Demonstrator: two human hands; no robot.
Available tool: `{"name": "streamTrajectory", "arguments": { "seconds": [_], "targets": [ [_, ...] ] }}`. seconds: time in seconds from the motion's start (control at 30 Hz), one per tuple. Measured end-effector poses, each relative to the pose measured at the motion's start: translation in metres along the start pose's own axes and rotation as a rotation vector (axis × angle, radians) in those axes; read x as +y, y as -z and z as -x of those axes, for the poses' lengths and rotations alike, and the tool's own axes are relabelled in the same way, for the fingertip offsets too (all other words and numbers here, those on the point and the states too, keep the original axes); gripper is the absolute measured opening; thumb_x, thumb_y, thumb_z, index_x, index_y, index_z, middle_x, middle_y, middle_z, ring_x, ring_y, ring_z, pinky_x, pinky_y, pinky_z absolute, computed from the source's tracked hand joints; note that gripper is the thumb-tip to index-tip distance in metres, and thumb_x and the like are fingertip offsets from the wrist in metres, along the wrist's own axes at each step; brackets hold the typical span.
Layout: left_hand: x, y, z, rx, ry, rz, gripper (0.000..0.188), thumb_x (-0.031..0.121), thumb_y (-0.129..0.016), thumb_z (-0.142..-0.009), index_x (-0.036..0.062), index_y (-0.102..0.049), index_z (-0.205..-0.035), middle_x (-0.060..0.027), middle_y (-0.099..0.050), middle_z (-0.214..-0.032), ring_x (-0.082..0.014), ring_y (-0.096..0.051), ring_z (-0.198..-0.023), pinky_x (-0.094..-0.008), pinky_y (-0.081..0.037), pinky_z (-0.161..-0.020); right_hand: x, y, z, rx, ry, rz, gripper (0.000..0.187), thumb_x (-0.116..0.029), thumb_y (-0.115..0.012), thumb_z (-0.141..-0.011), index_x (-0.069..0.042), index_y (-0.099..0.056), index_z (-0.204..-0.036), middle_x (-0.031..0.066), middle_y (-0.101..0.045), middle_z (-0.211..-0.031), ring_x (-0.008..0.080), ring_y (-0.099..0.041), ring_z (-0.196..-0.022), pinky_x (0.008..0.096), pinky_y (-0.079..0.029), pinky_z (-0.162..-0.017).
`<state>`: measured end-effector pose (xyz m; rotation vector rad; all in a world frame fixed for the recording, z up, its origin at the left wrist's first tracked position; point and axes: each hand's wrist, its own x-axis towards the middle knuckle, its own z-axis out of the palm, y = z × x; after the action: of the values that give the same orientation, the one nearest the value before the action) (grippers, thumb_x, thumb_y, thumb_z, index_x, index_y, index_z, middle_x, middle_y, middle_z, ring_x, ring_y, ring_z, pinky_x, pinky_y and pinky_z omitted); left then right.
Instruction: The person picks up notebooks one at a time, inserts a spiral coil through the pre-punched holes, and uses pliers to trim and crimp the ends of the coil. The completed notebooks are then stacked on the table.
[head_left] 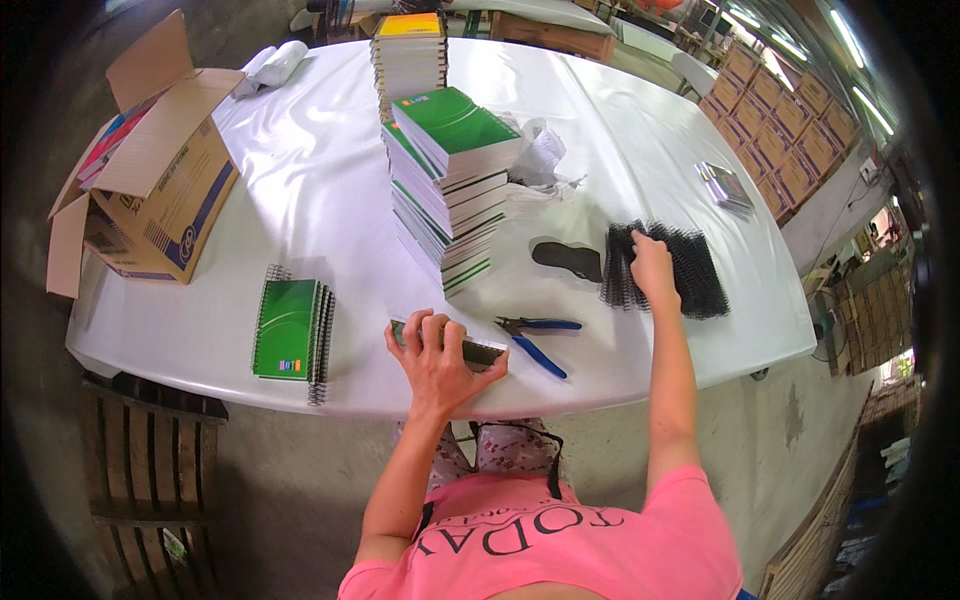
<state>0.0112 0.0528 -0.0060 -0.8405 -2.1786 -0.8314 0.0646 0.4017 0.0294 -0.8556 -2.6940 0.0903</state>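
Near the front edge of the table, my left hand (437, 365) is closed around a notebook block (484, 353) held on its edge. My right arm stretches forward to a pile of black spiral binding coils (698, 272). There my right hand (653, 270) pinches at the left part of the pile, its fingertips partly lost among the coils. Between the hands lie cutting pliers (545, 362) with blue handles. Left of my left hand are green spiral-bound notebooks (284, 328). A tall stack of green-covered notebook blocks (470, 180) rises beyond my left hand.
An open cardboard box (175, 205) stands at the left of the white-covered table (330, 200). Behind the green stack is a yellow-topped pile (408, 50). A dark flat piece (567, 259), crumpled plastic (540, 152) and a small packet (723, 187) lie on the right half.
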Motion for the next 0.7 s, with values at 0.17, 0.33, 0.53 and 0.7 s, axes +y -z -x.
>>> {"name": "streamTrajectory", "arguments": {
  "seconds": [0.17,0.33,0.53,0.7],
  "targets": [
    [-0.001,0.000,0.001,-0.001,0.008,-0.014,0.054,0.047,-0.079,-0.053,0.0105,-0.050,-0.081,-0.0087,-0.046,-0.093,-0.0286,-0.045,-0.100,-0.0551,-0.027,-0.093,0.001,0.009,0.011,0.073,0.120,-0.264,0.057,0.010,-0.042,-0.078,-0.005,-0.042,-0.133,0.0194,-0.060,-0.085,0.0360,-0.061,-0.081,0.0449,-0.048,-0.077],
    [-0.002,0.001,0.001,-0.036,0.023,0.008,0.052,0.047,-0.078,-0.053,0.0100,-0.052,-0.080,-0.0076,-0.047,-0.091,-0.0280,-0.045,-0.098,-0.0568,-0.026,-0.092,-0.075,0.041,0.059,-0.276,0.230,-0.608,0.058,0.007,-0.041,-0.079,-0.012,-0.042,-0.134,0.0096,-0.050,-0.075,0.0197,-0.050,-0.070,0.0311,-0.042,-0.068],
    [0.001,0.000,0.003,-0.001,0.011,-0.011,0.046,0.046,-0.076,-0.054,0.0125,-0.056,-0.077,-0.0046,-0.048,-0.087,-0.0273,-0.045,-0.097,-0.0582,-0.025,-0.092,-0.124,0.029,0.122,-0.440,0.412,-0.947,0.025,-0.016,-0.061,-0.091,-0.010,-0.065,-0.115,0.0051,-0.063,-0.086,0.0142,-0.056,-0.074,0.0276,-0.046,-0.069],
    [-0.003,-0.002,0.004,-0.005,0.005,-0.012,0.044,0.046,-0.076,-0.054,0.0137,-0.057,-0.078,-0.0039,-0.048,-0.088,-0.0262,-0.045,-0.096,-0.0591,-0.024,-0.093,-0.134,0.022,0.124,-0.304,0.338,-1.011,0.020,-0.013,-0.062,-0.090,-0.006,-0.068,-0.107,0.0072,-0.065,-0.090,0.0155,-0.059,-0.080,0.0259,-0.046,-0.071]
  ]
}}
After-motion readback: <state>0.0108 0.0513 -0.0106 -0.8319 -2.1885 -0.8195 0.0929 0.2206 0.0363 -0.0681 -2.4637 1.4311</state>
